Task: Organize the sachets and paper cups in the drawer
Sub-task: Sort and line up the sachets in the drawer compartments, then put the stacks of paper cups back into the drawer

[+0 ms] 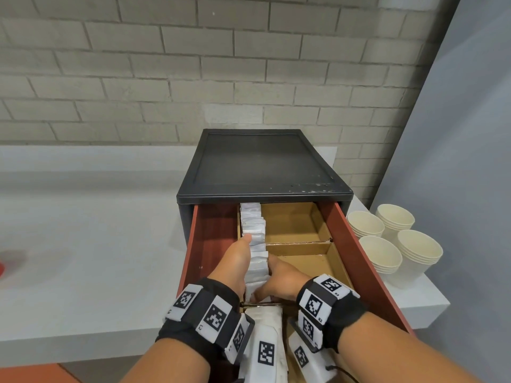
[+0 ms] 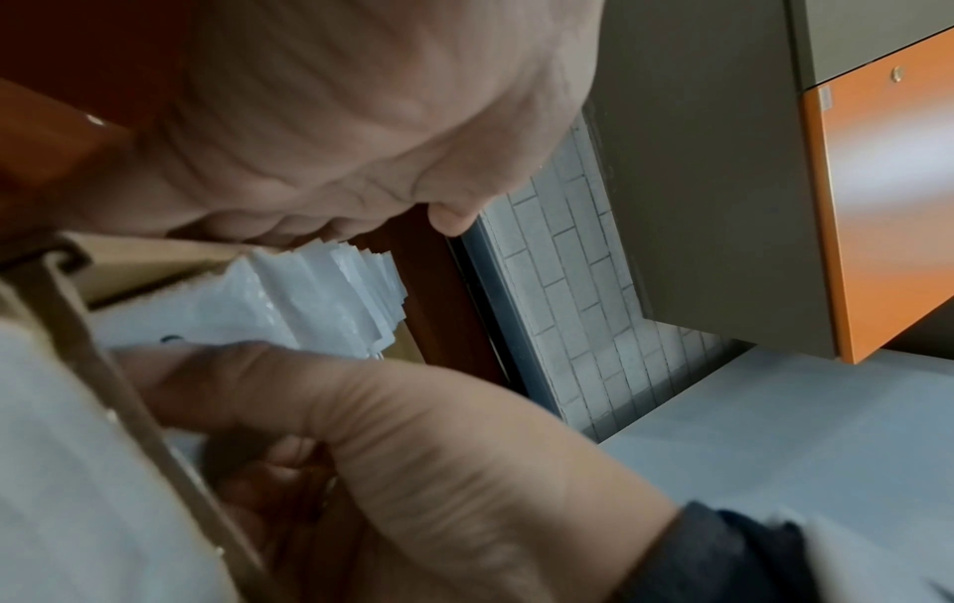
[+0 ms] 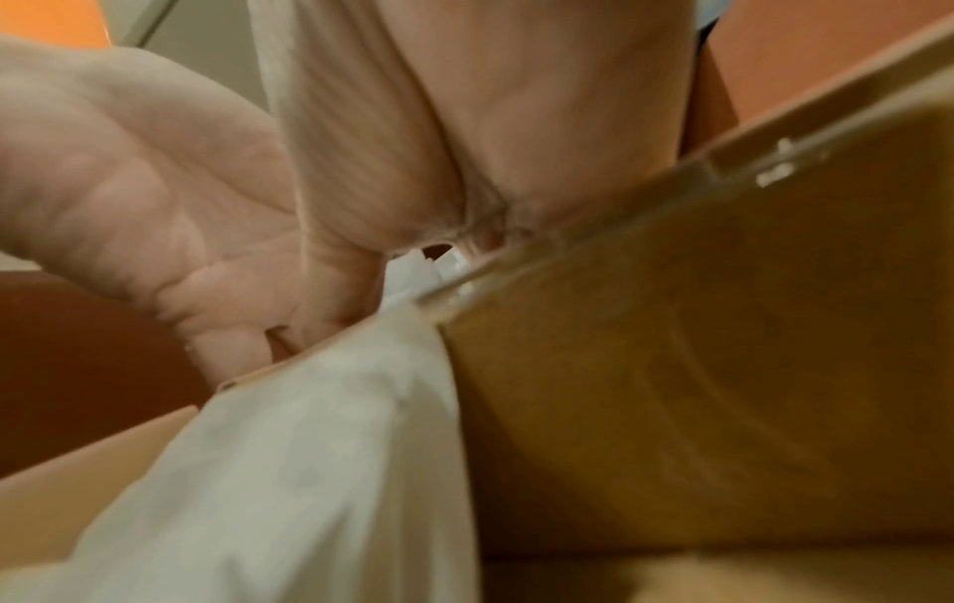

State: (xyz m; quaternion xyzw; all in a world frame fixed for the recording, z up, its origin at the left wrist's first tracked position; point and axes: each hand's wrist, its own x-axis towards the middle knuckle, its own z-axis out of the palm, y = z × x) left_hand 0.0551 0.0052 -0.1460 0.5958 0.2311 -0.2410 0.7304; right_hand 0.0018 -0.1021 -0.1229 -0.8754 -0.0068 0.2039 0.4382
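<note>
A black cabinet [image 1: 262, 164] stands on the white counter [image 1: 83, 244] with its red-brown drawer [image 1: 356, 244] pulled out. Inside, a tan divider tray [image 1: 293, 225] holds a long row of white sachets [image 1: 255, 239] standing on edge in its left channel. The left hand [image 1: 235, 261] lies flat against the row's left side, fingers straight, while the right hand [image 1: 279, 280] presses from the right with its fingers tucked down at the near end of the row; how tightly they curl cannot be told. Four stacks of paper cups [image 1: 392, 244] sit on the counter just right of the drawer.
</note>
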